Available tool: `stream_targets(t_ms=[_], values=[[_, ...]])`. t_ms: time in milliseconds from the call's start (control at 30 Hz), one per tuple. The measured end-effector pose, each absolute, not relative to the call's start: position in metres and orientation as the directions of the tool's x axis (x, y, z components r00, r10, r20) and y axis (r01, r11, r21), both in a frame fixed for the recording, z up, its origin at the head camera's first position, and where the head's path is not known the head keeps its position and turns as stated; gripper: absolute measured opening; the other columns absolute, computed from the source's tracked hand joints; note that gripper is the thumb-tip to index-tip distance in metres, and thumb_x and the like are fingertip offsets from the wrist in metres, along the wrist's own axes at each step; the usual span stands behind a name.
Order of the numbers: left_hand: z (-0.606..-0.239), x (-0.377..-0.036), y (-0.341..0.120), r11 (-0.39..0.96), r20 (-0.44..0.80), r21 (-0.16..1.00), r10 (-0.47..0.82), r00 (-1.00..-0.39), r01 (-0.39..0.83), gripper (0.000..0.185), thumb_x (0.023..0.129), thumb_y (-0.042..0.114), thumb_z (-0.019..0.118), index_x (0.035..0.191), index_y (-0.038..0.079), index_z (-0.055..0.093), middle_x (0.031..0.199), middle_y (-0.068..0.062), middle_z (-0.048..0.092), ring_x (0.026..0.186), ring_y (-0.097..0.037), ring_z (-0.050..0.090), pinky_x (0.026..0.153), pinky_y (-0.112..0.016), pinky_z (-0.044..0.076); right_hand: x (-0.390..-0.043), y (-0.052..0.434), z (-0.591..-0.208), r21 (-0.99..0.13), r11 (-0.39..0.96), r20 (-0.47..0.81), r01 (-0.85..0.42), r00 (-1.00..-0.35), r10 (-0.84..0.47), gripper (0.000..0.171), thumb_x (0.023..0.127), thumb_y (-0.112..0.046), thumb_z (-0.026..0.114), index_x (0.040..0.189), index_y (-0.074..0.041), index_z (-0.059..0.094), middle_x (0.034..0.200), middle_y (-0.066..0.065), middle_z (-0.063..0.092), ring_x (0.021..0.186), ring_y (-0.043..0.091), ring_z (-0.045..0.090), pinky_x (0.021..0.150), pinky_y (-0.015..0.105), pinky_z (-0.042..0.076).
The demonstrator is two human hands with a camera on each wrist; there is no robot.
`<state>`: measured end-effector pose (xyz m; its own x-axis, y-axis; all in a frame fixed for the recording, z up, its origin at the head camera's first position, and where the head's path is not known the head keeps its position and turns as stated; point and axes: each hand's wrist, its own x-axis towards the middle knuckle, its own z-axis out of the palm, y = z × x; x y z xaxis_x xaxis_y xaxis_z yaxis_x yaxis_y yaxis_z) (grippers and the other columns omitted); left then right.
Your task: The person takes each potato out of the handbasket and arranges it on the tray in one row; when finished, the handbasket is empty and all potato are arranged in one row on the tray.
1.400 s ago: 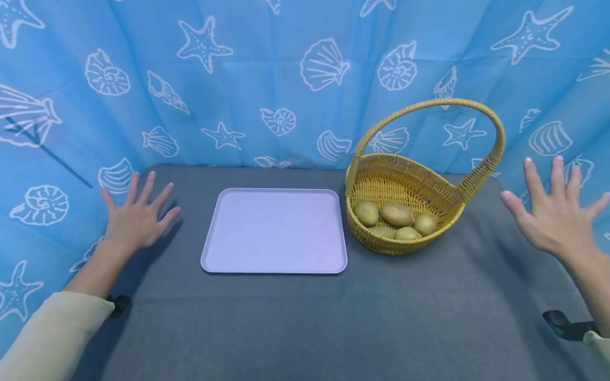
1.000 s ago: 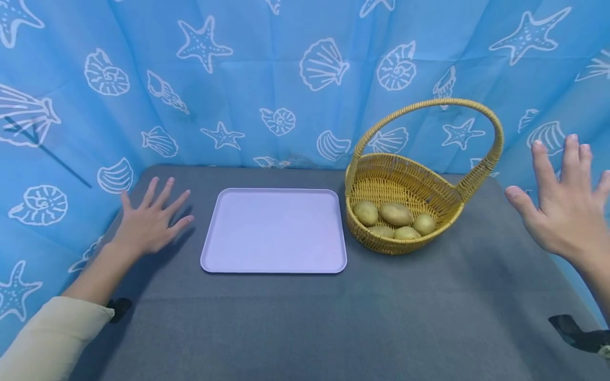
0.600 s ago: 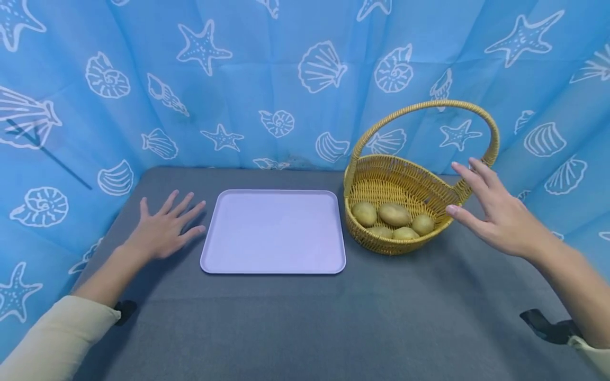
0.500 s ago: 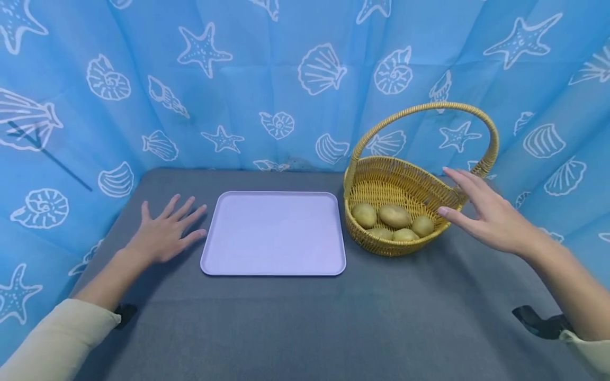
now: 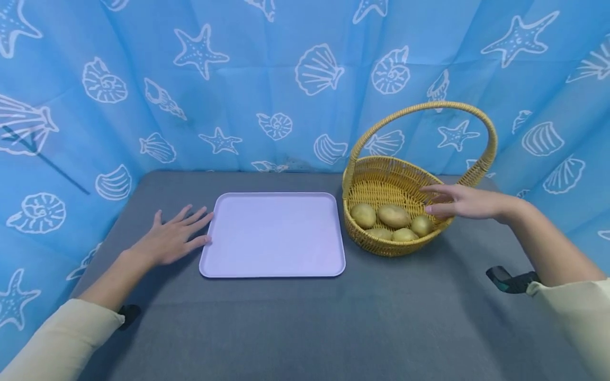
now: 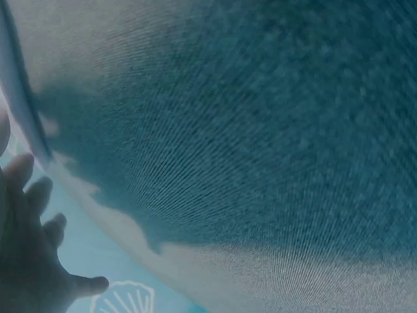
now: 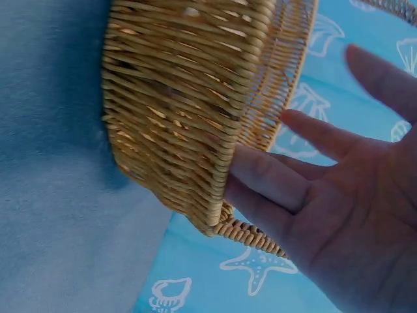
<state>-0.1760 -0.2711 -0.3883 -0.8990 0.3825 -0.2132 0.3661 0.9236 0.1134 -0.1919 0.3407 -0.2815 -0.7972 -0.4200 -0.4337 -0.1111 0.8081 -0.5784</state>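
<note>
Five potatoes (image 5: 364, 215) are lying in the basket (image 5: 381, 246), resting toward its 7 o'clock side. The right hand (image 5: 457, 201), well apart at 3 o'clock a second ago, is now extending its fingertips over the rim; this is apparently bringing the work to the approach stage, with no potato being gripped. Its fingers are staying loosely spread; contact with the small round potato (image 5: 422, 225) is not showing clearly. The middle potato (image 5: 394, 216) is pointing its long axis roughly from 9 to 3 o'clock, dipping slightly at the 3 end. The handle (image 5: 424, 107) is arching between the same hours. At the basket's 9 o'clock, the tray (image 5: 274, 235) is lying flat; the left hand (image 5: 167, 242) is spreading its fingers beside it, having moved closer.
</note>
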Motion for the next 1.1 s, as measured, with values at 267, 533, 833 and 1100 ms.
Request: stream_targets(t_ms=[267, 533, 833, 1100], values=[[-0.388, -0.175, -0.267, 0.884, -0.199, 0.227, 0.453, -0.869, 0.409, 0.069, 0.102, 0.055, 0.044, 0.158, 0.016, 0.030, 0.163, -0.013, 0.023, 0.149, -0.046, 0.012, 0.105, -0.081, 0.000, -0.216, 0.345, -0.286, -0.586, 0.810, -0.569, 0.003, -0.714, -0.409, 0.072, 0.103, -0.037, 0.051, 0.153, 0.007, 0.023, 0.152, 0.038, 0.027, 0.113, 0.037, 0.065, 0.106, 0.062, 0.038], [-0.386, -0.175, -0.266, 0.872, -0.209, 0.251, 0.473, -0.856, 0.421, 0.068, 0.103, 0.052, 0.045, 0.157, 0.013, 0.030, 0.163, -0.014, 0.023, 0.149, -0.046, 0.012, 0.107, -0.078, 0.005, -0.232, 0.340, -0.286, -0.546, 0.838, -0.645, 0.022, -0.650, -0.403, 0.076, 0.102, -0.042, 0.052, 0.150, 0.011, 0.026, 0.142, 0.036, 0.045, 0.118, 0.038, 0.062, 0.105, 0.053, 0.044], [-0.388, -0.176, -0.268, 0.866, -0.206, 0.272, 0.478, -0.854, 0.419, 0.067, 0.103, 0.052, 0.044, 0.157, 0.014, 0.030, 0.163, -0.014, 0.024, 0.148, -0.046, 0.013, 0.108, -0.078, 0.008, -0.242, 0.335, -0.290, -0.461, 0.882, -0.672, -0.100, -0.610, -0.420, 0.061, 0.099, -0.031, 0.061, 0.142, 0.007, 0.045, 0.140, 0.032, 0.048, 0.120, 0.037, 0.058, 0.102, 0.052, 0.045], [-0.389, -0.175, -0.268, 0.862, -0.197, 0.279, 0.482, -0.854, 0.423, 0.066, 0.104, 0.050, 0.043, 0.157, 0.013, 0.030, 0.163, -0.014, 0.023, 0.148, -0.047, 0.014, 0.108, -0.077, 0.009, -0.248, 0.331, -0.299, -0.440, 0.895, -0.718, -0.071, -0.570, -0.399, 0.058, 0.091, -0.030, 0.071, 0.136, 0.002, 0.054, 0.129, 0.016, 0.058, 0.112, 0.022, 0.056, 0.093, 0.036, 0.048]])
